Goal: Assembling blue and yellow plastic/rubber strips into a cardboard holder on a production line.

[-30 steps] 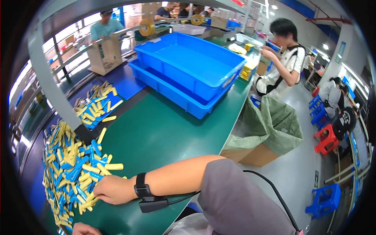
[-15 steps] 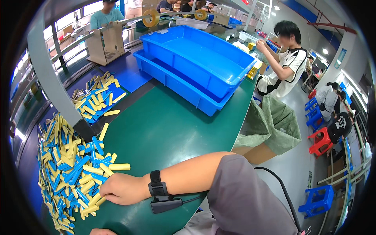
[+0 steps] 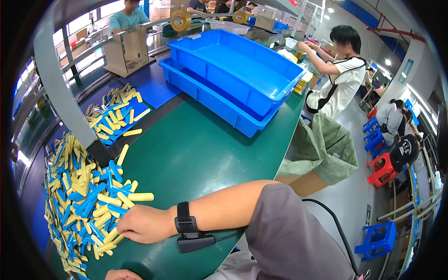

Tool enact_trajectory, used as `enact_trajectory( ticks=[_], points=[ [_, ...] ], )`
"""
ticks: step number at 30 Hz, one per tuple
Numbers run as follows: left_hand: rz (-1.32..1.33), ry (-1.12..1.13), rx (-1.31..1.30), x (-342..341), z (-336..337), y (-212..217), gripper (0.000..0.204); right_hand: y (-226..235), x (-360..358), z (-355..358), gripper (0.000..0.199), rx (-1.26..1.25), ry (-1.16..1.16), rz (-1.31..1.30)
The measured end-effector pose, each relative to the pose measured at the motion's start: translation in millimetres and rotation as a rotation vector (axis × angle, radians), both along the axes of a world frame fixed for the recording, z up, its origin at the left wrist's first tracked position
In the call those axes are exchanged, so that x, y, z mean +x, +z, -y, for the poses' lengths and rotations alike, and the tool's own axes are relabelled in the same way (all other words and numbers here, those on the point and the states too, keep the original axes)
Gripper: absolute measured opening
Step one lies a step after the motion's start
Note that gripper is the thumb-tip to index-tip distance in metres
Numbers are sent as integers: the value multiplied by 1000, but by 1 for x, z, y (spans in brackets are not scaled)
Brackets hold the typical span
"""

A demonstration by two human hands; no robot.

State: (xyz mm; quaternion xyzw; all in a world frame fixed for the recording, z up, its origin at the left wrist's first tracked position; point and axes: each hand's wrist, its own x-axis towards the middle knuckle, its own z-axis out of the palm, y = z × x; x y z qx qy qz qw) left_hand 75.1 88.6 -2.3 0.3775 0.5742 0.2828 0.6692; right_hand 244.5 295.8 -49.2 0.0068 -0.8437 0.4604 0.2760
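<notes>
A big heap of flat, round-ended yellow and blue strips (image 3: 84,186) covers the left side of the table. My right hand (image 3: 144,224), a black strap on its wrist, rests at the heap's near right edge. Its fingers are curled in and touch the strips; a yellow strip (image 3: 118,239) lies right by the fingertips. Whether that strip is held is hidden by the hand. Only the back part of my left hand (image 3: 122,275) shows at the lower edge, near the heap, with its fingers out of sight.
Two stacked blue tubs (image 3: 233,70) stand on the green tabletop (image 3: 186,158). A grey post (image 3: 65,84) rises beside the heap, with a smaller strip pile (image 3: 114,116) behind it. Right of the table hangs a green sack (image 3: 326,144); a co-worker (image 3: 343,70) sits beyond.
My right hand has shifted very slightly left at the heap's edge, and my left hand shows a little more. The co-worker's arms have moved up and outward.
</notes>
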Motion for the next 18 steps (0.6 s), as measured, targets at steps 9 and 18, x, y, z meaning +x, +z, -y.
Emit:
enact_trajectory(
  ticks=[9, 18],
  points=[
    [-2, 1, -22, 3, -2, 5, 13, 1, 1, -1, 10, 20, 4, 22],
    [-5, -3, -20, 4, -3, 7, 13, 1, 1, -1, 11, 15, 10, 35]
  ],
)
